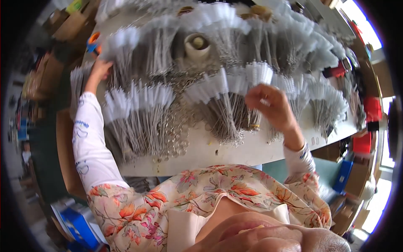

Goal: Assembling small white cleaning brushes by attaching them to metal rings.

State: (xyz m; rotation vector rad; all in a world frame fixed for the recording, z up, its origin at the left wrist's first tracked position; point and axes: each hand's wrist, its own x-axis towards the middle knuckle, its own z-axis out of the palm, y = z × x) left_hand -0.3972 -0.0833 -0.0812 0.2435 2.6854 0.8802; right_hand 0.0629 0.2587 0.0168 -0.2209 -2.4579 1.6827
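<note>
Up at the far left, my left hand (pixel 100 70) reaches to the edge of the brush bundles, its fingers blurred. Just beyond it is an orange-and-blue tool (pixel 93 42) with a looped end; I cannot tell whether the hand touches it. My right hand (pixel 272 106) hangs over the front row at the right, fingers curled with the thumb toward the fingertips. Anything small between them is hidden. Below that hand stands a bundle of white-bristled wire brushes (pixel 259 73). More thin brushes (pixel 138 101) with twisted wire stems lie fanned at the front left.
Further brush bundles (pixel 161 38) cover the back of the pale table (pixel 189 161). A white roll (pixel 197 47) stands among them. Loose metal rings (pixel 178 145) are scattered near the front edge. Cardboard boxes (pixel 40 82) line the left, red bins (pixel 372 109) the right.
</note>
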